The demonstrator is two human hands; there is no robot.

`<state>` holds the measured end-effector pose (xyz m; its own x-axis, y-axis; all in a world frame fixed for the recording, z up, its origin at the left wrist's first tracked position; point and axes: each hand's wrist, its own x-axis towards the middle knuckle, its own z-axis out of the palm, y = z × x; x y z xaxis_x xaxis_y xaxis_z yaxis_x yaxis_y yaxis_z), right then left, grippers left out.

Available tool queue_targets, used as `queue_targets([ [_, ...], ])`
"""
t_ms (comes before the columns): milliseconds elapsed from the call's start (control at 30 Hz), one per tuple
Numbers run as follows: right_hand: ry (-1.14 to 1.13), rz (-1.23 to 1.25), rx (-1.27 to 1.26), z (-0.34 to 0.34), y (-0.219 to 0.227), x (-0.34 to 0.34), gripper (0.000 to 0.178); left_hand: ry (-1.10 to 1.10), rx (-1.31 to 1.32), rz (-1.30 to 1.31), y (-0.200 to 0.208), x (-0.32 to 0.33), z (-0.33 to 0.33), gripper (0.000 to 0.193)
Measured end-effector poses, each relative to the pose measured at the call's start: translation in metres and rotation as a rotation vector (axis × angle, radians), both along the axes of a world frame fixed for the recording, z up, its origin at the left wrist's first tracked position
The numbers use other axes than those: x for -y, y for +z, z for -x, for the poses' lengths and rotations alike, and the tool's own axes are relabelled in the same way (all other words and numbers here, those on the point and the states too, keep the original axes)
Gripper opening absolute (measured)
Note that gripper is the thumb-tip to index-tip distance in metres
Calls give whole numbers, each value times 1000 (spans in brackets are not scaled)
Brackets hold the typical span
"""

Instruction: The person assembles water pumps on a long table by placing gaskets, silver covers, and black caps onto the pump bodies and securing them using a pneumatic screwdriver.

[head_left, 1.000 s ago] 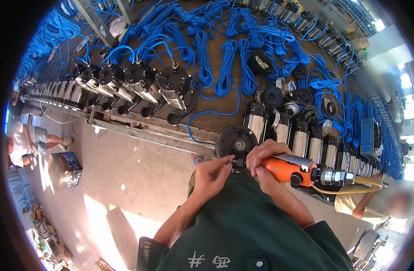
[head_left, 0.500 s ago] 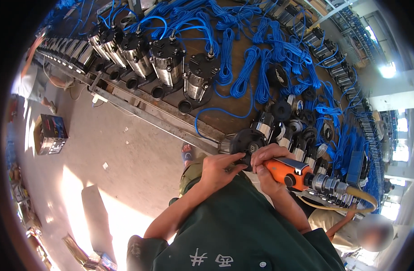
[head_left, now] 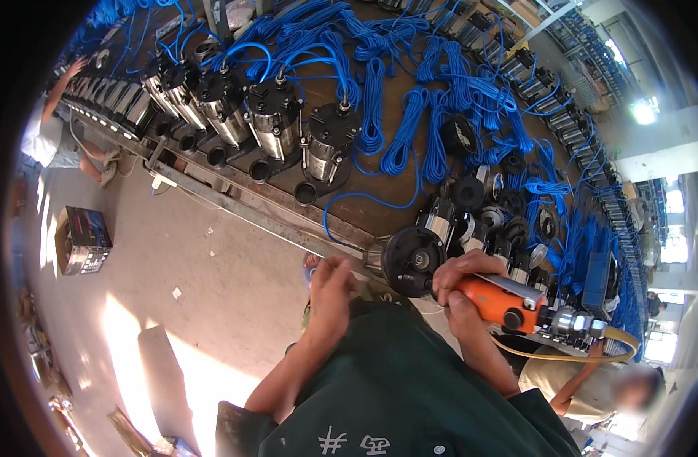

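My right hand (head_left: 465, 293) is wrapped around an orange air screwdriver (head_left: 492, 303), whose hose end points right. Its front end is hidden by my fingers, close to the lower right rim of a steel pump's round black end (head_left: 412, 261). That pump lies on its side at the bench edge, with the round end toward me. My left hand (head_left: 331, 298) hovers left of it, apart from the pump, over the bench's near edge. Its fingers are curled in, and whatever they may hold is hidden.
Several upright steel pumps (head_left: 276, 122) line the bench (head_left: 364, 202) to the left. Coiled blue cables (head_left: 404, 129) lie behind. Black round parts (head_left: 467, 193) crowd the right side. A yellow hose (head_left: 619, 335) loops from the screwdriver. Another person (head_left: 570, 381) is at the right, one more (head_left: 56, 141) far left.
My left hand has drawn back to the left from the pump's end, baring its round face. My right hand and the screwdriver have shifted slightly right and down.
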<state>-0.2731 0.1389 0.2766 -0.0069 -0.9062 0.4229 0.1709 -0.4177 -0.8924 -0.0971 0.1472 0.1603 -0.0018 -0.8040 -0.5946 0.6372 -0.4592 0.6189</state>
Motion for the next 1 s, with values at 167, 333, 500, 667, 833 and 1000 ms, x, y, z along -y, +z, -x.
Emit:
queue_targets([
  [167, -61, 23, 98, 6, 7, 8, 29, -52, -208, 41, 11, 13, -9, 25],
  [333, -117, 58, 234, 4, 25, 13, 31, -241, -308, 145, 57, 25, 5, 27],
  [500, -94, 72, 341, -2, 35, 17, 30, -282, -508, -6, 76, 38, 25, 28],
  [667, -100, 79, 294, 4, 30, 17, 29, -334, -538, -22, 87, 41, 32, 29],
  [833, -105, 73, 304, 7, 26, 18, 29, -342, -502, -36, 91, 42, 36, 30],
  [1000, -117, 101, 280, 8, 24, 21, 28, -314, -542, -28, 89, 43, 39, 31],
])
